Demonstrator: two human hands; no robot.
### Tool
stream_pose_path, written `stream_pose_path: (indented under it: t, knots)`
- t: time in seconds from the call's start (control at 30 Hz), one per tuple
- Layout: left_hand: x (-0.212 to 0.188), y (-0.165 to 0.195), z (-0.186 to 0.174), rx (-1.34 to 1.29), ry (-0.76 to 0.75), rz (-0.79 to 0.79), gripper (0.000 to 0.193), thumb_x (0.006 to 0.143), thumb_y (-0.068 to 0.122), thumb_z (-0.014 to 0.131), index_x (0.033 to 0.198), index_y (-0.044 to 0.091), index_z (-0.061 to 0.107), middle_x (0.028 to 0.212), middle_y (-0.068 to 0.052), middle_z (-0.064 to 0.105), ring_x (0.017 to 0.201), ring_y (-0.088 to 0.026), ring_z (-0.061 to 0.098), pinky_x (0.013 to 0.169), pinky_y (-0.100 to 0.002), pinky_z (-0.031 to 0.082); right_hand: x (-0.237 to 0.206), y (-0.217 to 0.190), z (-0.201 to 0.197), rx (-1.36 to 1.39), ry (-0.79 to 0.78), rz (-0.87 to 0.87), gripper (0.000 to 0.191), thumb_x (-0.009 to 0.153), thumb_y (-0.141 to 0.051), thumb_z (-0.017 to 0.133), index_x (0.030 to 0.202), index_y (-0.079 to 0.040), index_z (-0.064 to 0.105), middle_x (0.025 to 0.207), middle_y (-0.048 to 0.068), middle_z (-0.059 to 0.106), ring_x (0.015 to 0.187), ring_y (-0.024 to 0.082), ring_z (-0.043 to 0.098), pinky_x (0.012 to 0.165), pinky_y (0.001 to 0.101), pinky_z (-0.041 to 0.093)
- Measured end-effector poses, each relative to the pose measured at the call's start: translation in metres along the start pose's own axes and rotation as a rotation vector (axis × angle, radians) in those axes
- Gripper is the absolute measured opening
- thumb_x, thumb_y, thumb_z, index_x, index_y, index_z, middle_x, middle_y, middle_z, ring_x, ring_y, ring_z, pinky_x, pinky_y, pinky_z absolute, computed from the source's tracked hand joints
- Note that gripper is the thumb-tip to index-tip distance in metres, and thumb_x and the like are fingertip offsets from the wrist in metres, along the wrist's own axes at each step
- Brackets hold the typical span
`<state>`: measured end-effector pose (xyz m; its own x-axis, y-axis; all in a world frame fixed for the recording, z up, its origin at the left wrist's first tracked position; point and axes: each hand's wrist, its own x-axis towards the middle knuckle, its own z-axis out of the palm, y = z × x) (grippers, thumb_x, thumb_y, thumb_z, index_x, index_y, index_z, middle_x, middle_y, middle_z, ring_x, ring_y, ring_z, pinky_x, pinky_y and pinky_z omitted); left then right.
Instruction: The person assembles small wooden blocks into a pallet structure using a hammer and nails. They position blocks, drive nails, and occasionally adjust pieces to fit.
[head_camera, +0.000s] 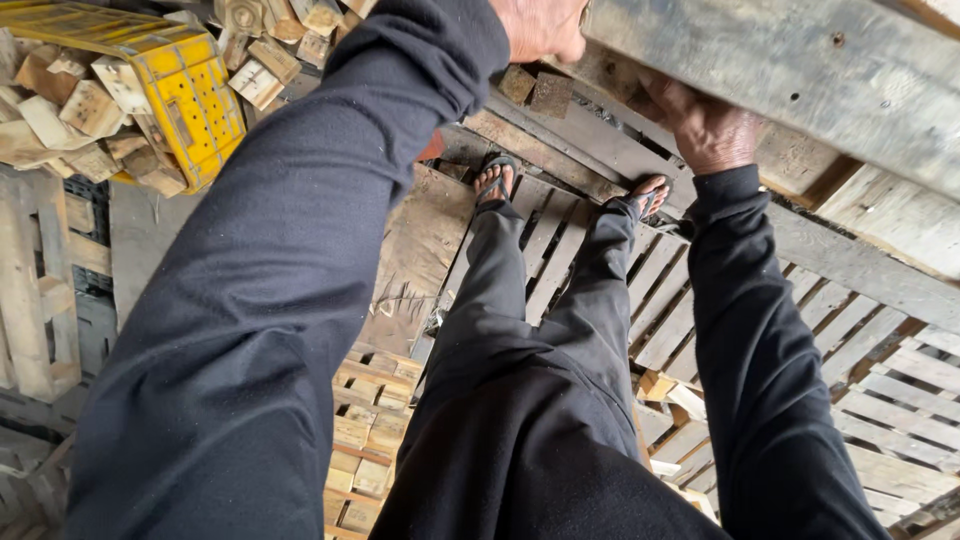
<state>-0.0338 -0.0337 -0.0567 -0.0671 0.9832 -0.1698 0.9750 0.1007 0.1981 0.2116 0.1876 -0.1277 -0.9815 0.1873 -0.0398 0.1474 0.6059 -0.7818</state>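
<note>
A long grey weathered plank (800, 70) crosses the upper right of the head view, raised at about chest height. My left hand (540, 28) grips its near end at the top edge of the picture. My right hand (705, 125) holds the plank from underneath, fingers curled around its lower edge. Both arms wear dark sleeves. Below, my legs in dark trousers stand on wooden pallets (660, 300), with sandalled feet (495, 180) side by side.
A yellow plastic crate (180, 90) lies tilted at the upper left amid a heap of small wood blocks (90, 110). More slatted pallets (880, 370) spread to the right. Stacked light wood pieces (365, 430) sit below centre, and grey pallets (40, 290) stand at the left.
</note>
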Motion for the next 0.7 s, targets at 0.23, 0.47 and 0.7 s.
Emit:
stream_pose_path:
  t: [0.23, 0.47, 0.7]
  knots:
    - [-0.014, 0.011, 0.011, -0.136, 0.173, -0.07, 0.041, 0.083, 0.045, 0.084, 0.088, 0.005, 0.079, 0.06, -0.009, 0.065, 0.044, -0.027, 0.062, 0.045, -0.042, 0.053, -0.006, -0.007, -0.011, -0.89, -0.162, -0.338, 0.04, 0.123, -0.041, 0.055, 0.16, -0.027, 0.058, 0.111, 0.008, 0.077, 0.09, 0.022, 0.071, 0.075, 0.0362, 0.059]
    - [-0.033, 0.024, -0.011, -0.181, 0.221, -0.153, 0.036, 0.089, 0.035, 0.083, 0.084, 0.0, 0.076, 0.057, -0.011, 0.061, 0.046, -0.024, 0.062, 0.045, -0.036, 0.054, -0.012, -0.007, 0.0, -0.255, -0.1, -0.093, 0.034, 0.12, -0.048, 0.057, 0.137, -0.022, 0.069, 0.117, 0.009, 0.078, 0.099, 0.024, 0.072, 0.086, 0.0382, 0.059]
    - [-0.036, 0.035, -0.007, -0.207, 0.193, -0.209, 0.035, 0.091, 0.035, 0.087, 0.087, 0.002, 0.076, 0.068, -0.014, 0.067, 0.055, -0.026, 0.066, 0.052, -0.038, 0.056, -0.007, -0.011, 0.004, -0.338, 0.008, -0.35, 0.039, 0.118, -0.026, 0.047, 0.142, 0.001, 0.062, 0.127, 0.02, 0.071, 0.109, 0.031, 0.069, 0.08, 0.0319, 0.054]
